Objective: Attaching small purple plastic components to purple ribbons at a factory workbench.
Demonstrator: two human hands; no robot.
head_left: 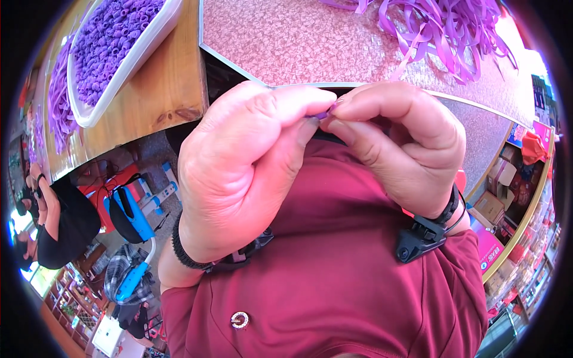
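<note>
My left hand [236, 161] and my right hand [412, 140] meet in front of my chest, just off the table's near edge. Both are closed in a pinch, thumb against fingertips. Between them is a small purple piece [320, 116] that looks like satin ribbon; most of it is hidden by the fingers. Beyond my right hand, a loose heap of long purple ribbons [441, 36] lies on the table. A white plastic tub [146, 56] at the far left holds many small rolled purple ribbon pieces [113, 45].
The pink patterned tabletop [286, 42] has a metal edge. A wooden table [161, 98] adjoins it on the left, with more purple ribbons [61, 107] past the tub. A blue-armed chair [134, 221] and another person [65, 221] are at left. Boxes [492, 206] fill a shelf at right.
</note>
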